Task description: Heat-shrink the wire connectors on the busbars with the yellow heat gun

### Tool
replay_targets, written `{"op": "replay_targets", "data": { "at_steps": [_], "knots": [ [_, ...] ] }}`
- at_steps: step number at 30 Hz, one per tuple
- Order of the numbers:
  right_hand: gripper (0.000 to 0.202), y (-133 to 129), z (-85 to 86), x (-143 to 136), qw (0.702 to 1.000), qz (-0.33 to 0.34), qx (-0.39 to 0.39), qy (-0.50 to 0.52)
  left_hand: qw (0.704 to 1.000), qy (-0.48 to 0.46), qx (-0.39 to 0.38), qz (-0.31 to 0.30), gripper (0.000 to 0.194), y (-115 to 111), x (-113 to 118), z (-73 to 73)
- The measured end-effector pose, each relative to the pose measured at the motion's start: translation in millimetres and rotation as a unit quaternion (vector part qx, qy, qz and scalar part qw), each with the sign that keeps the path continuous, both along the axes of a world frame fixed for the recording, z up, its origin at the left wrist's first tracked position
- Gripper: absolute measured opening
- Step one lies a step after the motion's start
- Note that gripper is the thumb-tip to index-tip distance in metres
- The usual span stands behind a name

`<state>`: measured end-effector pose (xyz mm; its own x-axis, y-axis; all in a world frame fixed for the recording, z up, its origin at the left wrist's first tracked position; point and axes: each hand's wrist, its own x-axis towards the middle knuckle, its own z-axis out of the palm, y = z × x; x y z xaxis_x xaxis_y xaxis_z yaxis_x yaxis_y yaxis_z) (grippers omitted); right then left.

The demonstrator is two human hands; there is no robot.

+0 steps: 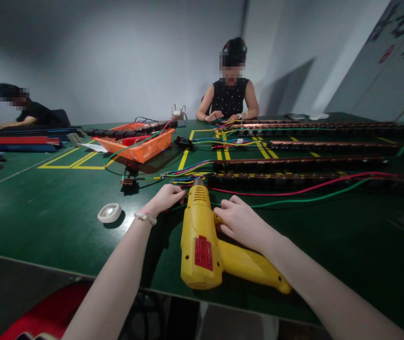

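Note:
A yellow heat gun (200, 226) lies on the green table, its metal nozzle pointing away from me and its handle slanting to the right. My left hand (166, 197) is left of the nozzle, fingers closed in a pinch; what they hold is hidden, though thin wire shows just below them. My right hand (240, 221) is curled beside the heat gun's trigger, its fingertips out of sight. A green wire (294, 201) runs behind that hand toward the gun. Beyond the nozzle lie bundled coloured wire ends (184, 175) and a red wire (276, 193).
Several long dark strips with copper edges (294, 164) extend to the right. An orange basket (145, 148) stands at left centre, near a small black connector (129, 184). A white round object (110, 213) lies left. Two people (228, 97) sit at the table's far side.

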<state>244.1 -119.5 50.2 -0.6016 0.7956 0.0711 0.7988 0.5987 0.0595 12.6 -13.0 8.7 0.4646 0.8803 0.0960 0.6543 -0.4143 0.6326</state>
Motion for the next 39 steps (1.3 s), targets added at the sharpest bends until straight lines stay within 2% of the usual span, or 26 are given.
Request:
{"op": "replay_targets", "data": {
  "at_steps": [4, 6, 8, 10, 14, 17, 19, 24, 32, 35, 39],
  "knots": [
    [0.009, -1, 0.8, -1, 1.000, 0.009, -0.002, 0.003, 0.994, -0.026, -0.093, -0.047, 0.036, -6, 0, 5.7],
    [0.009, -2, 1.0, -1, 1.000, 0.014, -0.002, 0.004, 0.993, -0.010, -0.101, -0.059, 0.032, -9, -1, 8.4],
    [0.008, -3, 0.9, -1, 1.000, 0.017, -0.003, 0.007, 0.997, 0.013, -0.054, -0.046, 0.030, -11, -3, 10.8],
    [0.007, -3, 0.6, 0, 1.000, 0.018, -0.004, 0.010, 0.999, 0.022, 0.032, -0.027, 0.027, -11, -6, 12.6],
    [0.006, -4, 0.3, 0, 1.000, 0.014, -0.017, 0.012, 0.980, 0.022, 0.194, 0.035, 0.014, -7, -12, 12.2],
    [0.007, -5, -0.7, 1, 0.999, 0.014, -0.028, 0.015, 0.969, 0.025, 0.229, 0.092, 0.027, -4, -14, 6.9],
    [0.008, -6, -1.6, 2, 0.999, 0.016, -0.027, 0.018, 0.972, 0.011, 0.210, 0.102, 0.032, -2, -14, 2.6],
    [0.007, -8, -1.8, 3, 1.000, 0.018, -0.023, 0.009, 0.983, -0.009, 0.158, 0.097, 0.027, 0, -15, -2.9],
    [0.004, -6, -4.8, 1, 1.000, 0.008, -0.027, -0.010, 0.994, -0.011, 0.050, 0.097, 0.040, 3, -19, -3.2],
    [0.003, -5, -4.6, 0, 0.999, 0.010, -0.024, -0.023, 0.996, -0.002, 0.012, 0.091, 0.040, 5, -19, -2.3],
    [0.005, -6, -1.7, -8, 0.999, 0.018, -0.017, -0.038, 0.997, -0.038, -0.012, 0.071, 0.039, 7, -16, -0.4]
  ]
}}
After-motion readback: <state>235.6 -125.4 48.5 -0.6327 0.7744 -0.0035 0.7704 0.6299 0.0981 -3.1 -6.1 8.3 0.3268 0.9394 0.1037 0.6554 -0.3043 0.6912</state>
